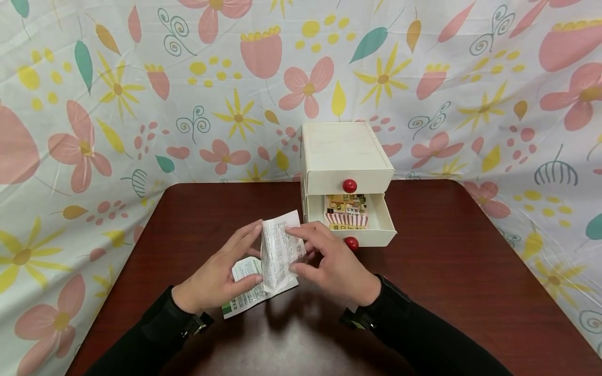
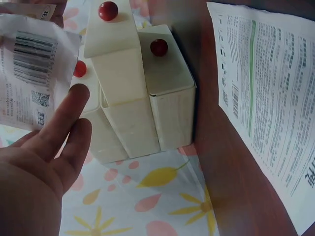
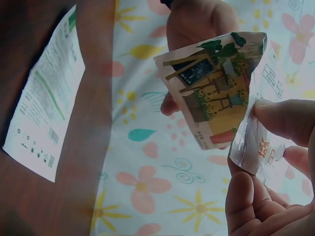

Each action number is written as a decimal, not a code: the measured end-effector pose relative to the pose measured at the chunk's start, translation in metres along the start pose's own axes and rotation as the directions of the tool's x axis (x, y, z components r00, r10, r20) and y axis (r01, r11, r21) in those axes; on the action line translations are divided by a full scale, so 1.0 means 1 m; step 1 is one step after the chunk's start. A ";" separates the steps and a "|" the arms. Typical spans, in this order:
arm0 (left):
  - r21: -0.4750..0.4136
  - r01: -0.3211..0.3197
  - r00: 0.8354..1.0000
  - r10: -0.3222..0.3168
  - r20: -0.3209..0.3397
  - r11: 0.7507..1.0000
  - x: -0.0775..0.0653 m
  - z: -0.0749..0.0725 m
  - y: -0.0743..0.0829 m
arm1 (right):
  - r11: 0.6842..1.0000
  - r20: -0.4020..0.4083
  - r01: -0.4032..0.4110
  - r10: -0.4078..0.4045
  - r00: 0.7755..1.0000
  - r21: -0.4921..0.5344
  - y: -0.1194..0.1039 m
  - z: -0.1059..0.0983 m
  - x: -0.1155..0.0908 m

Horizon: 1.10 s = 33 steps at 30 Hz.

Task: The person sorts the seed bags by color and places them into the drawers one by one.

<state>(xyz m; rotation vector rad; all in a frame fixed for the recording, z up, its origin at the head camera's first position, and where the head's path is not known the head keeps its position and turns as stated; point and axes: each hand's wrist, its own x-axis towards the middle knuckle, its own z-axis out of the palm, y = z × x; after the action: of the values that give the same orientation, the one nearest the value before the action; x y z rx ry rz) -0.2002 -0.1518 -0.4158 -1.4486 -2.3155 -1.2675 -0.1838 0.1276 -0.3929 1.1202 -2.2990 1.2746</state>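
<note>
Right grip [image 1: 337,263] pinching white packet [image 1: 281,253], left grip [image 1: 218,274] apparently holding opposite edge, packet between them

Saw a white flower-print cloth [image 1: 282,68] hung behind, patterned in pink, yellow and green; noted a glossy red-brown table [image 1: 451,277], round-cornered at the back, bearing a cream drawer unit [image 1: 345,151] with red knobs [image 1: 349,186] and an open drawer [image 1: 377,238].

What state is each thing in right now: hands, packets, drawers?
Held packet: raised off the table; sealed or opened, can't tell
Left hand: fingers fairly straight, touching held packet's edge
Right hand: pinching held packet
Green-striped packet: lying on table, printed text up
Top drawer: shut
Middle drawer: pulled open
Bottom drawer: shut
Drawer packet: lying in middle drawer
</note>
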 end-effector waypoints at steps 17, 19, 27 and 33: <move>-0.097 0.330 0.922 -0.343 -0.178 0.939 0.002 -0.004 0.005 | 0.995 -0.067 0.041 -0.048 0.997 -0.094 0.000 -0.006 -0.002; -0.093 0.369 0.908 -0.380 -0.177 0.925 0.002 -0.005 0.005 | 0.993 -0.082 0.048 -0.057 0.995 -0.104 0.001 -0.005 -0.003; -0.222 0.396 0.886 -0.434 -0.160 0.891 0.001 -0.007 0.008 | 0.995 -0.149 -0.009 -0.007 0.989 -0.102 -0.002 -0.008 -0.006; -0.250 0.327 0.899 -0.382 -0.215 0.911 -0.001 -0.009 0.010 | 0.995 -0.210 -0.095 0.086 0.974 -0.033 -0.005 -0.020 -0.012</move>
<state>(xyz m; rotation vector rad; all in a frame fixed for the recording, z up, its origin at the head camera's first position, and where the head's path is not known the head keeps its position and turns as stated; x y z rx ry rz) -0.1943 -0.1568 -0.4042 -0.8493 -2.3919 -1.7251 -0.1742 0.1482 -0.3854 0.8333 -2.2312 1.3011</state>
